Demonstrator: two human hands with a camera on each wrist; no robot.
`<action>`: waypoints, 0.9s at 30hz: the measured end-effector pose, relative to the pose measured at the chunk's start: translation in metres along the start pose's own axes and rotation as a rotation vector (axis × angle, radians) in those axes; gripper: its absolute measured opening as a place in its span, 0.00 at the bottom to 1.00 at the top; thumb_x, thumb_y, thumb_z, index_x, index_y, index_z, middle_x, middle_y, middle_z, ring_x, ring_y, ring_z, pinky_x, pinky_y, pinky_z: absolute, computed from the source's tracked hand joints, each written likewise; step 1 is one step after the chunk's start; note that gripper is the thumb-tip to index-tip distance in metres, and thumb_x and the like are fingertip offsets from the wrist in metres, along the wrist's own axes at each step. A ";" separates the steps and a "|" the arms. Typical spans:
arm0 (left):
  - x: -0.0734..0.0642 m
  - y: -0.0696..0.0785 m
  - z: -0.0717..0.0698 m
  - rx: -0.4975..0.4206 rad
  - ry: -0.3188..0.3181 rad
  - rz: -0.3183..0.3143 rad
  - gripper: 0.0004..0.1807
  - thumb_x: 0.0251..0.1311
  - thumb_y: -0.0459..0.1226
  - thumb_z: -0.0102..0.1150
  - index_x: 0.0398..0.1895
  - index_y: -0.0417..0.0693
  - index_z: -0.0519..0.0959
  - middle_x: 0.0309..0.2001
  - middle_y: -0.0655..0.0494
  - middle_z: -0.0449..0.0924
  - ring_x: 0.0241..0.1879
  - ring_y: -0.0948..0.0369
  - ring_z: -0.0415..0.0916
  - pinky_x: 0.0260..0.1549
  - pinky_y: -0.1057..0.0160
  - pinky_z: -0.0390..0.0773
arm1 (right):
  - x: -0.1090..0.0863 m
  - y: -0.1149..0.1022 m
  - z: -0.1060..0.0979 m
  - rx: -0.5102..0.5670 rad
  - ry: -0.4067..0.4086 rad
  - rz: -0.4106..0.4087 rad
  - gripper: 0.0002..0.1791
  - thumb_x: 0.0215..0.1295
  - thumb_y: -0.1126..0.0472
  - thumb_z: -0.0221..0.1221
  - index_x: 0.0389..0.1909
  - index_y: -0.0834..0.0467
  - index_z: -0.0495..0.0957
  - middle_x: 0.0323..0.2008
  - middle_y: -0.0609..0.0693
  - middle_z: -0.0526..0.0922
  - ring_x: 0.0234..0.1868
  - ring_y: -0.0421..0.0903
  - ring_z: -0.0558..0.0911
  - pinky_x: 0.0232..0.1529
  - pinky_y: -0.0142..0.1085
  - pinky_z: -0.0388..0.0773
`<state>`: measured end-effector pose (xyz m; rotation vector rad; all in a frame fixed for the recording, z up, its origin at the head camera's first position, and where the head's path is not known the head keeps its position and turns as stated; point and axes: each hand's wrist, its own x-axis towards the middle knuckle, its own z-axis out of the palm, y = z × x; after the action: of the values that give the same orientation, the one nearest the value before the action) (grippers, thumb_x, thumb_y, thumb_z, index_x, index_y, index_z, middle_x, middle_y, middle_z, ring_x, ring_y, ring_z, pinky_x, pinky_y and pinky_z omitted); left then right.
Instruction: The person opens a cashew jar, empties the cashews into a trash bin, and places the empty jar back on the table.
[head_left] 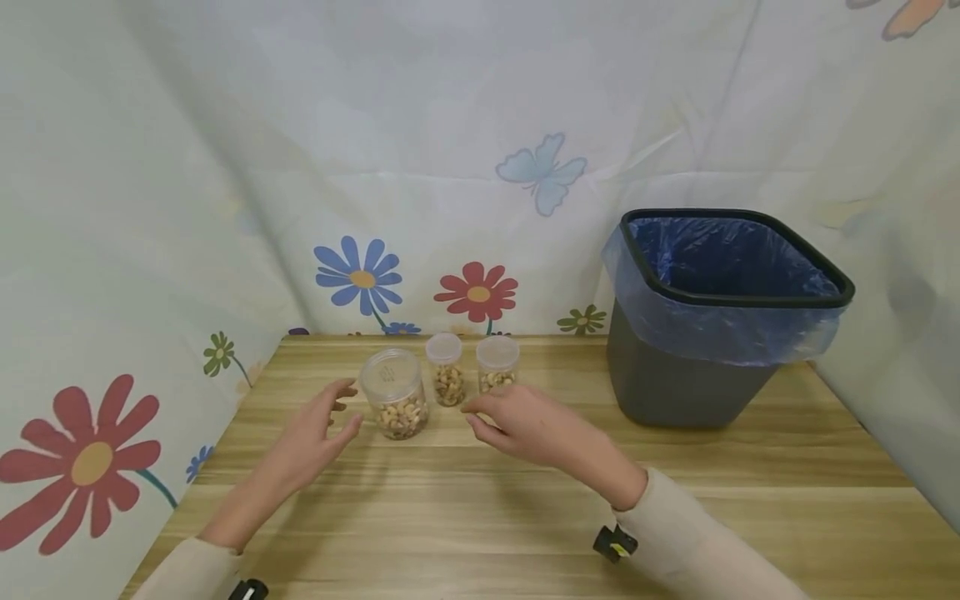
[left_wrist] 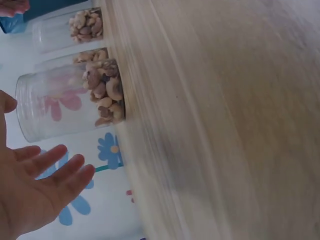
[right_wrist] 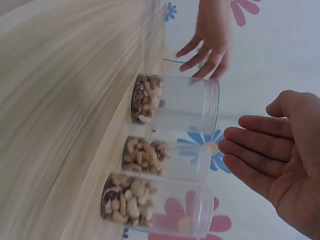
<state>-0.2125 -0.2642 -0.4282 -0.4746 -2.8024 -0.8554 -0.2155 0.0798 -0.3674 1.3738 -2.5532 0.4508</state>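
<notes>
Three clear lidded jars with cashew-like nuts in the bottom stand upright near the back of the wooden table. The widest jar (head_left: 393, 398) is on the left, a slim jar (head_left: 447, 375) in the middle, and another small jar (head_left: 497, 354) on the right, partly hidden behind my right hand. Beside the wide jar is my left hand (head_left: 318, 433), fingers spread and apart from it, as the left wrist view also shows. My right hand (head_left: 525, 421) hovers in front of the right jar, its fingers loosely extended and holding nothing (right_wrist: 280, 150).
A grey bin (head_left: 675, 375) with a black rim and a blue plastic liner (head_left: 720, 333) stands at the table's back right. A flower-printed cloth (head_left: 450, 125) hangs behind and along the sides. Dark wrist cameras are strapped by both sleeves.
</notes>
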 end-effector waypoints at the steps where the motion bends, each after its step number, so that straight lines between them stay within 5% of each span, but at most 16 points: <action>1: 0.001 -0.001 0.002 -0.045 -0.025 -0.027 0.36 0.75 0.48 0.53 0.76 0.38 0.57 0.67 0.34 0.70 0.62 0.37 0.72 0.56 0.37 0.74 | 0.004 -0.001 0.000 0.003 -0.008 -0.005 0.12 0.76 0.56 0.57 0.50 0.56 0.85 0.39 0.47 0.89 0.32 0.38 0.85 0.35 0.31 0.81; 4: 0.006 -0.005 0.007 -0.186 -0.078 -0.086 0.40 0.75 0.48 0.55 0.78 0.37 0.50 0.71 0.31 0.62 0.66 0.33 0.67 0.60 0.35 0.70 | 0.018 -0.003 0.002 0.027 -0.020 -0.020 0.12 0.76 0.57 0.56 0.49 0.57 0.86 0.35 0.46 0.88 0.24 0.35 0.79 0.29 0.27 0.76; 13: 0.020 -0.004 0.022 -0.466 -0.106 -0.179 0.53 0.66 0.45 0.67 0.80 0.43 0.39 0.76 0.28 0.49 0.72 0.29 0.54 0.66 0.34 0.62 | 0.059 0.000 0.004 0.146 -0.069 0.026 0.17 0.76 0.56 0.57 0.59 0.57 0.81 0.40 0.48 0.86 0.23 0.36 0.76 0.30 0.25 0.75; 15: 0.023 -0.002 0.025 -0.515 -0.112 -0.197 0.56 0.65 0.45 0.69 0.80 0.44 0.37 0.76 0.29 0.47 0.73 0.30 0.51 0.68 0.35 0.60 | 0.068 0.001 0.004 0.145 -0.073 0.038 0.18 0.75 0.55 0.58 0.61 0.57 0.80 0.43 0.48 0.85 0.29 0.39 0.78 0.33 0.27 0.75; 21: 0.032 -0.001 0.033 -0.639 -0.101 -0.219 0.57 0.60 0.40 0.73 0.80 0.47 0.40 0.78 0.36 0.47 0.76 0.36 0.48 0.70 0.39 0.59 | 0.095 0.001 0.005 0.082 -0.111 0.090 0.26 0.73 0.49 0.61 0.68 0.51 0.74 0.64 0.49 0.78 0.61 0.47 0.78 0.62 0.38 0.75; 27: 0.037 -0.002 0.039 -0.714 -0.099 -0.217 0.56 0.59 0.37 0.74 0.81 0.50 0.45 0.79 0.44 0.51 0.78 0.42 0.49 0.70 0.38 0.59 | 0.128 -0.004 0.005 0.098 -0.233 0.188 0.33 0.72 0.42 0.59 0.74 0.50 0.67 0.70 0.49 0.73 0.69 0.48 0.73 0.67 0.41 0.71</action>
<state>-0.2508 -0.2345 -0.4519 -0.3009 -2.5842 -1.9373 -0.2819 -0.0234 -0.3299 1.2914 -2.9017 0.4785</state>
